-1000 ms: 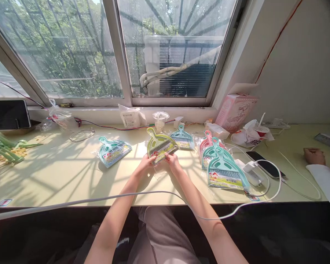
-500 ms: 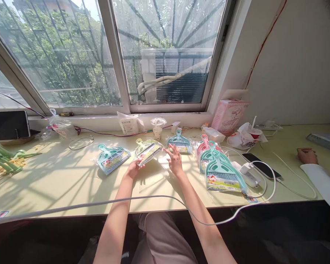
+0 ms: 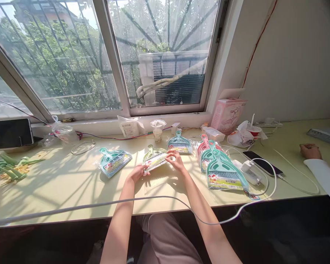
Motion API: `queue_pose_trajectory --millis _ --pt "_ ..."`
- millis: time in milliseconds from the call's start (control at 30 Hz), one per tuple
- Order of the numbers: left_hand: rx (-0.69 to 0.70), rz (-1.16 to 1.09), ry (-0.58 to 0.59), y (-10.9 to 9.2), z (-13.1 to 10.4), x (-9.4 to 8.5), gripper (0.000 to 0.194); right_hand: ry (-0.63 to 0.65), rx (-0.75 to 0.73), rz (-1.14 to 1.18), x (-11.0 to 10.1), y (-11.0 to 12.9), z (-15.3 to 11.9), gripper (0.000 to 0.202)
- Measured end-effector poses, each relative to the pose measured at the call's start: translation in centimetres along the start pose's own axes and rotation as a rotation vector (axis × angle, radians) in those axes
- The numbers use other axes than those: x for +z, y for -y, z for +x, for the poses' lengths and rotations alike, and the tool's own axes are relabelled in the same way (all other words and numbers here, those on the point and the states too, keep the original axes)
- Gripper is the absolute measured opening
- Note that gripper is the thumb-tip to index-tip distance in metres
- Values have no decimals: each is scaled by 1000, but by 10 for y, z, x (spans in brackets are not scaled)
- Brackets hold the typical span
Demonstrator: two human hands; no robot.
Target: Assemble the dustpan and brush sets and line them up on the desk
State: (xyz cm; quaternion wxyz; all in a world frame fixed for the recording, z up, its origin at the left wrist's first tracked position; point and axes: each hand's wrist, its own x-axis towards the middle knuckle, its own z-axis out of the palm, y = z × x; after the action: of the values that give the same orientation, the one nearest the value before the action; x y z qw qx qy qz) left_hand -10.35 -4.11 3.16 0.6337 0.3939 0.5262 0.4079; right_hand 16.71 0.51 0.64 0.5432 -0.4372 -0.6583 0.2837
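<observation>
A yellow-green dustpan and brush set [image 3: 154, 157] in clear wrapping is held just above the table, its handle pointing away from me. My left hand [image 3: 137, 173] grips its near left corner, thumb on top. At the right edge, my right hand [image 3: 176, 161] pinches the wrapping between thumb and fingers. To the left lies a teal dustpan set [image 3: 114, 162] in its bag. Another teal set [image 3: 179, 143] lies just behind my right hand. On the right is an overlapping pile of teal dustpan sets [image 3: 225, 172], with a pink dustpan set [image 3: 204, 143] showing behind.
A white cable [image 3: 165, 197] hangs across the front of the table. A phone [image 3: 262, 164] and charger [image 3: 250, 172] lie right, near another person's hand [image 3: 310, 151]. A plastic cup [image 3: 157, 131], a pink box [image 3: 228, 114] and a tablet [image 3: 11, 132] stand toward the window.
The yellow-green dustpan set has shifted right with my left hand. My right hand has gone from spread fingers to a pinch on its right edge.
</observation>
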Motion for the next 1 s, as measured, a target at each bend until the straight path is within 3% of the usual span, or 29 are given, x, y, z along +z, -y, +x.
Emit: queue_pose_trajectory --millis 200,300,467,567,667,733,767,833,900,1000 --pt "-47 84 105 -6 -11 16 15 -91 108 3 2 -4 0 21" --pt "-44 96 119 -7 -13 18 14 -52 168 95 4 -7 -6 16" --pt "-7 55 150 -4 -14 16 22 -2 361 340 7 -9 -13 62" --pt "42 2 190 -2 -16 17 52 -55 456 434 6 -10 -9 69" --pt "104 -10 222 -2 -19 21 107 -134 475 465 5 -13 -4 70" --pt "132 22 157 -2 -18 26 135 -172 460 458 6 -15 -3 72" --pt "139 43 94 -2 -16 30 139 -176 442 453 8 -16 -3 73" --pt "158 67 -56 -2 -11 37 126 -147 393 438 12 -18 -5 73" --pt "171 63 -183 -2 -5 42 98 -100 348 408 17 -17 -8 71" --pt "181 35 -299 -4 -1 45 67 -55 281 342 23 -11 -10 71"
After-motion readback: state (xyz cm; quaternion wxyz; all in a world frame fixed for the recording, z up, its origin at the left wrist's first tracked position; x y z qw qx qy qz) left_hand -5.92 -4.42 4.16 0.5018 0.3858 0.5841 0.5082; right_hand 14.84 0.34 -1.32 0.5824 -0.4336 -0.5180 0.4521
